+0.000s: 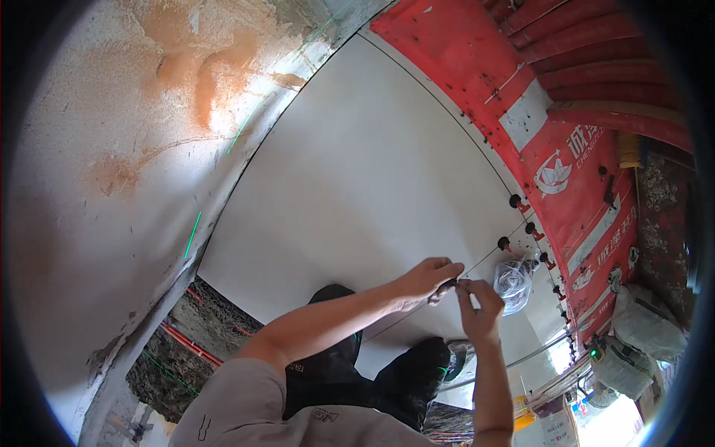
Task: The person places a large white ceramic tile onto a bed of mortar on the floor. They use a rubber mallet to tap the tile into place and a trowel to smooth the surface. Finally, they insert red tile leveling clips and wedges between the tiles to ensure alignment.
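Note:
In front of my knees, my left hand (430, 281) is closed, its fingers curled round a small dark piece (445, 289). My right hand (482, 305) pinches at the same spot with thumb and forefinger, the fingertips of both hands meeting. Fingers cover most of the piece, so its kind is unclear. Just right of my hands a clear plastic bag (514, 284) with pale contents rests on the large light-grey floor tiles (350, 164). Several black-topped tile levelling knobs with red bases stand along the joints; the closest is a levelling knob (503, 243) beyond the bag.
A stained plaster wall (126, 186) runs up the left, marked by a green laser line (194, 235). Red protective sheeting (551, 164) covers the floor on the right. Rough dark ground with red pipes (195, 346) lies at lower left. White sacks (648, 328) stand at lower right.

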Available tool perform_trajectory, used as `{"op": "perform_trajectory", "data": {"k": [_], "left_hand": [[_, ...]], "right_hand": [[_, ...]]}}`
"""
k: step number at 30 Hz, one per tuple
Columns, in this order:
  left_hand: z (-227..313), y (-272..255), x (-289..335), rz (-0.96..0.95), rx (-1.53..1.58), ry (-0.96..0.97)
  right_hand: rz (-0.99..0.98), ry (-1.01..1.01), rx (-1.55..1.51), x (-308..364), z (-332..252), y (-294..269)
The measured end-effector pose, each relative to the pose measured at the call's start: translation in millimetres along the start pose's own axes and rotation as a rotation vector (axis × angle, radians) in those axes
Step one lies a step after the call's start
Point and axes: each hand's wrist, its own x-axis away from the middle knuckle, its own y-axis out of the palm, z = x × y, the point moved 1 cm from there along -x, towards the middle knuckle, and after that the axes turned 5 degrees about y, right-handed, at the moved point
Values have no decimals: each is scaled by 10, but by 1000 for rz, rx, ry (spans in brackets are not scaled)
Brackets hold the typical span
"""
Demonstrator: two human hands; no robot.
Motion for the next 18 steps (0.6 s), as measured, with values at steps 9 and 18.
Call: {"op": "perform_trajectory", "data": {"k": [9,18], "left_hand": [[1193,-414,111,-78,55,-40],[2855,-1280,-268,727,-2220,1588]], "right_hand": [[-76,-501,265,-1306,-436,49],[39,61,-239,-3219,-629,40]]}}
